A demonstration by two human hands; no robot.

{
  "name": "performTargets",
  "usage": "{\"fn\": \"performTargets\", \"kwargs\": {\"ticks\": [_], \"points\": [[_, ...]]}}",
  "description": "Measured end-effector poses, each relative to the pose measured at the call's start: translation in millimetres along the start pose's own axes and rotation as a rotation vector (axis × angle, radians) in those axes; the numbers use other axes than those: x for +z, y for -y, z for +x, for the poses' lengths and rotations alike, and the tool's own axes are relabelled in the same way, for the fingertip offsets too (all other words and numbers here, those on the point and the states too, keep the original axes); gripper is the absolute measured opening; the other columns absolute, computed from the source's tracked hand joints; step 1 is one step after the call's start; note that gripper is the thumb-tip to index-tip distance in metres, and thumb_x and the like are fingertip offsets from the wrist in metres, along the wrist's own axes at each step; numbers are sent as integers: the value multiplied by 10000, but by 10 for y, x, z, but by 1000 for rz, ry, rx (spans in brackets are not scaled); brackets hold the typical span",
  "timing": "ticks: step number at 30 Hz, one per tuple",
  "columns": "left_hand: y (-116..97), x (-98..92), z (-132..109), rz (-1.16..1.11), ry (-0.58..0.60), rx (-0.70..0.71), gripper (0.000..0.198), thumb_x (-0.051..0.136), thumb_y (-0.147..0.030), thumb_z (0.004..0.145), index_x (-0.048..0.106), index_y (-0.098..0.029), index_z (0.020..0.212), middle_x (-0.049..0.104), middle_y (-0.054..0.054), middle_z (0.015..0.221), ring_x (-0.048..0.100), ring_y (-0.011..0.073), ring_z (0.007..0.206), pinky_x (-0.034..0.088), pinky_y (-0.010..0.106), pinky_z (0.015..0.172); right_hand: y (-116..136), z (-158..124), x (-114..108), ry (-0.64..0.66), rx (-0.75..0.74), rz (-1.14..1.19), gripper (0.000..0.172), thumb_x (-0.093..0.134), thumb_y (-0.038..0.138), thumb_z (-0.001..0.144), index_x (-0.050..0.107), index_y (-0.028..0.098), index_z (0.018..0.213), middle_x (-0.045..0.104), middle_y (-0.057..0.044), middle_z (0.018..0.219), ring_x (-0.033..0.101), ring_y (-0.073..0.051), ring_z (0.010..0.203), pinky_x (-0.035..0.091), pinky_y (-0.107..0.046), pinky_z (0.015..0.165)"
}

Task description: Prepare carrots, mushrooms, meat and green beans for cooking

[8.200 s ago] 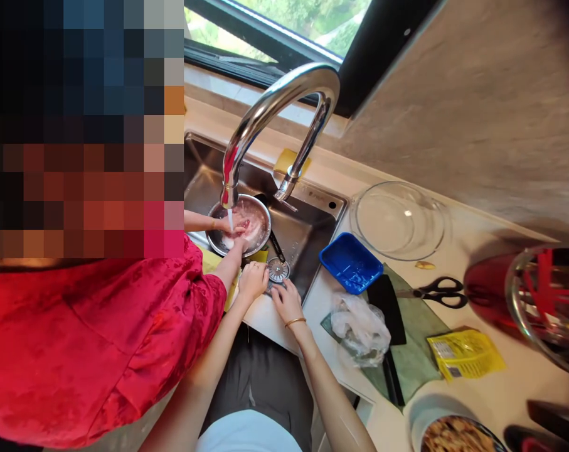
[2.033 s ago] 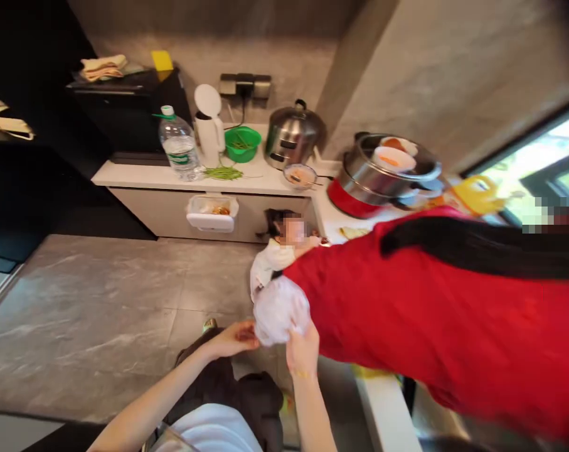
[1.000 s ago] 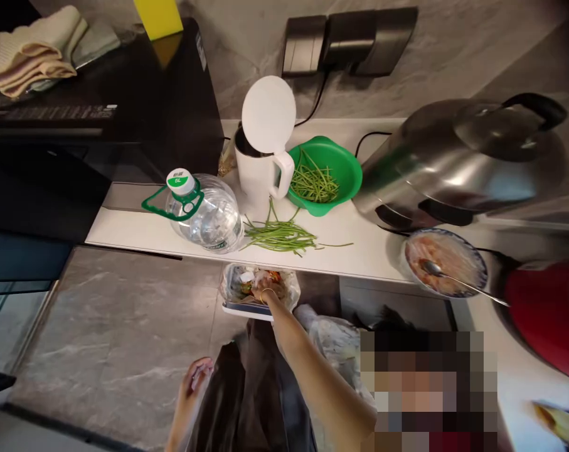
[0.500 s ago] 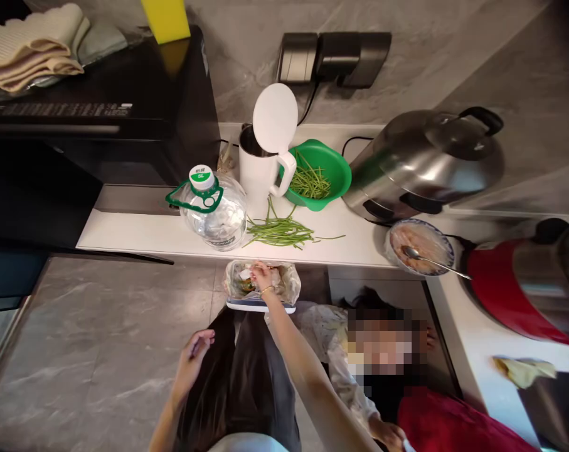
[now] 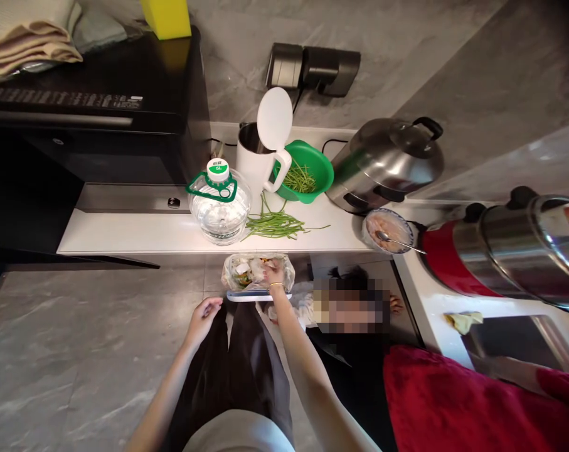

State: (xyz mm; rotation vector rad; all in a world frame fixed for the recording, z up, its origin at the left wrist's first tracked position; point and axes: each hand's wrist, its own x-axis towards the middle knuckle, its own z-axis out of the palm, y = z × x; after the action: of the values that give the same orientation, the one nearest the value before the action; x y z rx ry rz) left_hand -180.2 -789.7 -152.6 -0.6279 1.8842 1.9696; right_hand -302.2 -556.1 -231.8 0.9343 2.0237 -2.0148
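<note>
My right hand (image 5: pixel 274 274), with a thin bracelet at the wrist, reaches down into the lined trash bin (image 5: pixel 235 296) at the counter's front edge. It touches the crumpled, pale waste (image 5: pixel 255 271) inside, and its fingertips are too hidden to show whether they grip anything. Off to the left of the bin, my left hand (image 5: pixel 206 312) hovers above my leg, fingers loosely bent, nothing visible in it. On the counter behind the bin lies a bunch of long green stalks (image 5: pixel 275 224). More cut green stalks (image 5: pixel 299 179) rest in a green basin (image 5: pixel 320 164).
A large water bottle (image 5: pixel 219 210), an open-lidded white kettle (image 5: pixel 255 164) and a steel pot (image 5: pixel 382 160) stand on the counter. A covered bowl with a spoon (image 5: pixel 388 227) sits right. Another person (image 5: pixel 350 307) is low beside my right arm; a red sleeve (image 5: pixel 564 389) shows farther right.
My right hand has shifted rightward within the bin. My left hand has moved up and slightly right, nearer the bin. The view has turned to the right, and the nearby person appears lower behind my arm.
</note>
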Motion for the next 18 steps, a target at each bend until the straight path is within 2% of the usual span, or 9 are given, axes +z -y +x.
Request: {"fn": "performTargets", "kwargs": {"ticks": [2,4,7,10,12,14,18], "points": [[-44,274,328,-44,13,-24,368,666,-411,733,636,-174,1013,672,97,1073,636,202,999,489,318,892,87,112,2,-94,65,57,473,566,346,676,497,217,1126,601,35,699,556,-136,596,468,-275,605],[-100,613,691,-65,17,-133,424,664,-309,746,572,-174,1137,672,97,1047,658,180,917,520,291,804,163,197,-31,-146,109,89,438,583,348,657,514,226,1072,599,36,684,529,-119,548,452,-257,563],[-176,1119,1160,-65,60,-278,546,600,-232,803,410,-204,1314,676,78,1018,674,138,792,536,259,703,237,268,-116,-102,130,115,297,645,330,595,552,225,855,604,26,646,508,-108,517,431,-241,518],[-209,1480,1424,-5,70,-285,530,521,-193,850,351,-188,1352,681,77,1007,670,120,766,532,239,677,259,314,-198,-4,134,104,256,675,344,553,527,204,707,606,18,621,495,-98,503,416,-227,492],[-211,1611,1484,45,68,-254,420,495,-213,866,446,-159,1281,686,82,997,665,128,774,526,236,666,254,340,-242,48,123,82,252,656,379,575,522,197,686,613,11,637,485,-91,499,416,-225,494],[-207,1655,1467,122,59,-214,294,478,-260,879,573,-136,1129,689,86,968,657,146,788,518,242,661,237,345,-284,92,100,45,245,621,408,624,535,192,701,628,-2,679,488,-90,513,426,-229,513],[-192,1546,1253,311,25,-121,209,532,-299,848,678,-149,862,691,66,888,630,186,864,491,281,770,182,230,-403,241,56,-106,239,606,414,678,614,188,755,646,-6,712,543,-116,586,458,-247,588]]}}
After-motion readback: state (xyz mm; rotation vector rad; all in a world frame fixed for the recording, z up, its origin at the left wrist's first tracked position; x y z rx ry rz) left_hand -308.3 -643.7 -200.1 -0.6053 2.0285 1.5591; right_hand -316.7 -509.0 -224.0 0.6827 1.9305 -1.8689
